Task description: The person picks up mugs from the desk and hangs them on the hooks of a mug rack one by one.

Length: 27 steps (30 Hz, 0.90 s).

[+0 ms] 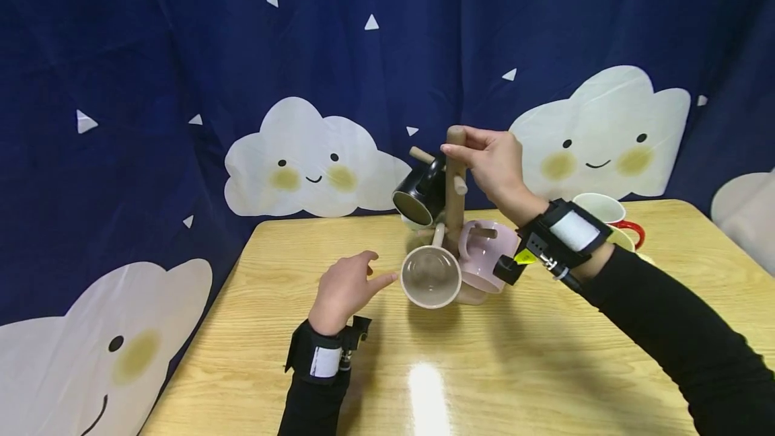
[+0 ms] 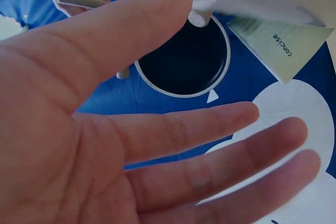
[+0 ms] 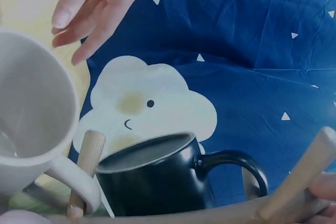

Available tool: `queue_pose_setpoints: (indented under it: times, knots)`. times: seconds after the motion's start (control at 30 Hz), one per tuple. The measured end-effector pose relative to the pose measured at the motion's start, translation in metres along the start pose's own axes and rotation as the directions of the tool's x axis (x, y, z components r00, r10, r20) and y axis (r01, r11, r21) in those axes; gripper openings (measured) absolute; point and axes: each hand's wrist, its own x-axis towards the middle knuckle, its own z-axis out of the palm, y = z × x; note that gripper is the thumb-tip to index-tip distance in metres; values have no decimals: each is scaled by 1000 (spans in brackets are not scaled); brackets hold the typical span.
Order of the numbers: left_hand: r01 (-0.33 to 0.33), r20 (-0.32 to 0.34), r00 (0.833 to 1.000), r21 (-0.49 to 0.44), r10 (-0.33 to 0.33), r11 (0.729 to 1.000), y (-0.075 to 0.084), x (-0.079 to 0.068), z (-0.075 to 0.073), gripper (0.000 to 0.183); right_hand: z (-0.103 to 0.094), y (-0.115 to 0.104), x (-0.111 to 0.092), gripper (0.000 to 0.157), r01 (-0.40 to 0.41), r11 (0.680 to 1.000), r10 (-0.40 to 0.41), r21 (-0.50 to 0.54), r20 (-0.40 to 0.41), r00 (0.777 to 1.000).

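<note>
A wooden mug tree (image 1: 455,210) stands on the table, and my right hand (image 1: 493,160) pinches the top of its post between thumb and fingers. From its pegs hang a beige mug (image 1: 431,278) with its mouth towards me, a pink mug (image 1: 487,258) on the right and a black mug (image 3: 157,182) at the back left. My left hand (image 1: 345,288) is beside the beige mug, fingers straight and spread in the left wrist view. Its thumb tip is at that mug's rim; whether they touch I cannot tell. Part of a pale mug shows behind the black one.
Several cups are at the right rear of the table (image 1: 242,328), including a white one (image 1: 599,207) and one with a red handle (image 1: 630,227). A pale green panel marked "concise" (image 2: 283,45) shows behind the mugs. A blue cloud-patterned curtain (image 1: 339,59) hangs behind.
</note>
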Motion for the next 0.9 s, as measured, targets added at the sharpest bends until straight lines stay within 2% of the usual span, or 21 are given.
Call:
queue_pose_setpoints:
  times: [0.17,0.3,0.43,0.53,0.57,0.67,0.77,0.9]
  knots:
    - [-15,-6,1000,-6,15,1000,2,0,0,56,-4,-1,1,42,8,997,-7,-79,5,1000]
    - [-9,3,1000,-12,9,1000,2,-1,-1,56,-13,-1,5,50,-15,994,26,-111,97,995]
    - [-4,19,1000,-16,4,1000,2,-2,0,56,-31,-4,3,58,-51,993,72,-107,204,976]
    - [-5,21,1000,-15,5,1000,1,-2,1,57,-53,-6,-7,58,-65,995,81,-82,224,971]
    - [-6,19,1000,-13,6,1000,1,-2,2,57,-62,-6,-13,57,-70,996,80,-54,215,973]
    - [-7,18,1000,-6,7,1000,2,-2,2,57,-91,6,-36,46,-84,990,62,118,173,983]
    - [-11,25,1000,-2,11,1000,3,-3,1,57,-120,30,-58,32,-78,954,44,291,124,991]
    - [-16,26,1000,-1,16,1000,4,-5,-1,56,-150,63,-78,21,-117,933,92,340,89,992]
